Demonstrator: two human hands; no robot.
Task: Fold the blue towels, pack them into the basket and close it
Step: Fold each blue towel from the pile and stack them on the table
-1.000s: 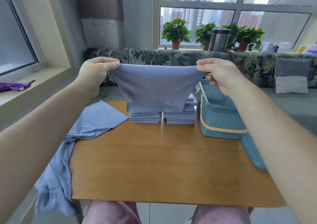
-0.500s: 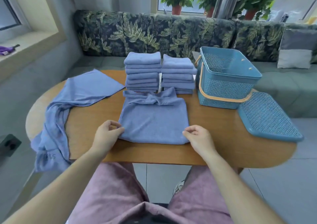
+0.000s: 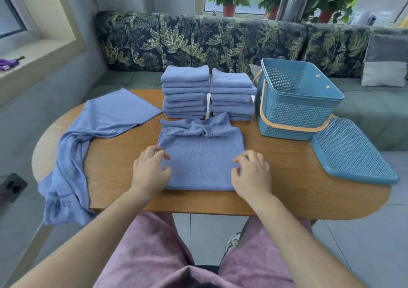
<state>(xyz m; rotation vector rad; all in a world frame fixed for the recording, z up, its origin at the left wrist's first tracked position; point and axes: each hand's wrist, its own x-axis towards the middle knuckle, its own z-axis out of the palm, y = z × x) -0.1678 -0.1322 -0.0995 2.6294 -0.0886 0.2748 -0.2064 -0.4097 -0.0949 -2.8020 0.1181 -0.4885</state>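
Left hand (image 3: 151,170) and right hand (image 3: 251,175) rest loose-fingered, gripping nothing, on the half-folded blue towel (image 3: 201,159), basket (image 3: 295,113) at two o'clock

You get soft, even daylight from the window (image 3: 253,9) at twelve o'clock; shadows are faint. Your wide lens bends edges at three and nine.

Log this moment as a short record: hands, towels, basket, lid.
half-folded towel: flat on table, far edge bunched
left hand: resting on its left edge, fingers loosely curled
right hand: resting on its right edge
folded stacks: two, side by side behind it
unfolded towel: draped over table's left edge
basket: open, no towels visible inside
lid: off, on table right of basket
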